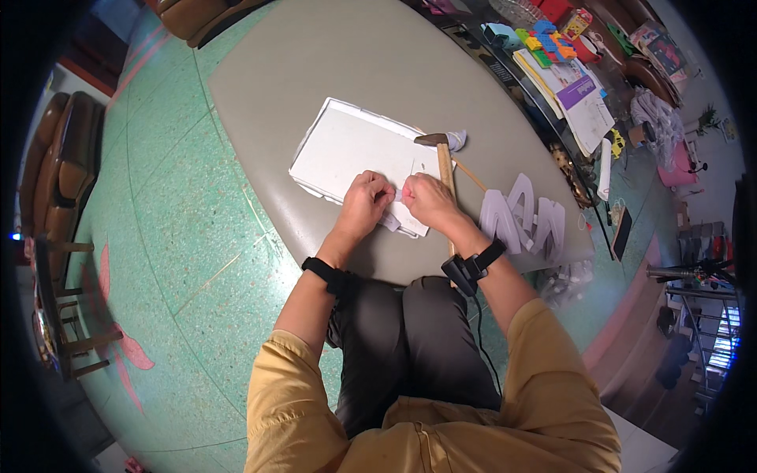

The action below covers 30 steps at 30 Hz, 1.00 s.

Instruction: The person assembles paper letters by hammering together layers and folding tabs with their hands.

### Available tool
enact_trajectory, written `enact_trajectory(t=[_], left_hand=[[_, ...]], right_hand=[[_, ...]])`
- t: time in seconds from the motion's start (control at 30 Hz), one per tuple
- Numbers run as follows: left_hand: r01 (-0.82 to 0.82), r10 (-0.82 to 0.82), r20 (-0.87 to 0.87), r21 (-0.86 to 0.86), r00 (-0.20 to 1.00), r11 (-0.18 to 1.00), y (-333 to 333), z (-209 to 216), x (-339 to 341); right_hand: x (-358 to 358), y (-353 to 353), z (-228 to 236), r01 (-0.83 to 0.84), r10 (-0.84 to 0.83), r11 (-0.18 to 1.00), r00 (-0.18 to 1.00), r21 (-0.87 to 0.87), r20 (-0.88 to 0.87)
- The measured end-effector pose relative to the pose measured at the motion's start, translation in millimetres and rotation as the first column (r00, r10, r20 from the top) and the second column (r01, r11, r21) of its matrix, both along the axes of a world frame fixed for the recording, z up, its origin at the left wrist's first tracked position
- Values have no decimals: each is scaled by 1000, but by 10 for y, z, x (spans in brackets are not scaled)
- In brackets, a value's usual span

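Note:
My left hand point(366, 203) and my right hand point(430, 202) are close together over the near edge of a shallow white cardboard tray point(339, 138). The fingers of both are closed in a pinch on a small pale lilac strip point(399, 195) between them; its exact kind is too small to tell. A pale scrap point(389, 221) shows just below the left fingers. Right of the tray lies a hammer point(444, 164) with a wooden handle, partly hidden by my right hand and forearm. Several folded white strap-like loops point(520, 217) lie on the table, to the right of that forearm.
A small pale bundle point(456, 140) sits by the hammer head, and a thin wooden stick point(471, 173) slants away from it. The grey table point(276, 71) reaches to my knees. Toy bricks point(546, 43) and papers point(582, 102) crowd a dark table at the far right.

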<state>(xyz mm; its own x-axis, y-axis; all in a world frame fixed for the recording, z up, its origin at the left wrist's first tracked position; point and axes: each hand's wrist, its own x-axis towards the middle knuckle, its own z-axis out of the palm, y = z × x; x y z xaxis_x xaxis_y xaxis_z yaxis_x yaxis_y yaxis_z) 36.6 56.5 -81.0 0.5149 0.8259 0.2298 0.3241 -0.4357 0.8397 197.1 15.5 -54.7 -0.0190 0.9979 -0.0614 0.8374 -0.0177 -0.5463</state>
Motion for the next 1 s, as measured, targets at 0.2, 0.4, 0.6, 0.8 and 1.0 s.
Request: enact_trajectory(t=[0.2,0.4,0.6,0.8,1.0], left_hand=[[23,-23,-29,8,999,1000,2,23,-21],[-26,30,-42,75,999,997,-38,13,21],[-100,106,-58,96,993,990,-82,22,23],[-106,108,-43,42,993,993,-107,41,38],[-120,123,-38,70,992,990,-93,8,84]], right_hand=[[-23,25,-12,-2,3,999,1000,-46,4],[-13,11,-86,104,-103,995,993,10,-55],[11,-306,194,259,-287,955,928,142,238],[194,-617,175,434,-401,882,896,-185,188],[309,-805,-41,562,-569,816,822,-137,-17]])
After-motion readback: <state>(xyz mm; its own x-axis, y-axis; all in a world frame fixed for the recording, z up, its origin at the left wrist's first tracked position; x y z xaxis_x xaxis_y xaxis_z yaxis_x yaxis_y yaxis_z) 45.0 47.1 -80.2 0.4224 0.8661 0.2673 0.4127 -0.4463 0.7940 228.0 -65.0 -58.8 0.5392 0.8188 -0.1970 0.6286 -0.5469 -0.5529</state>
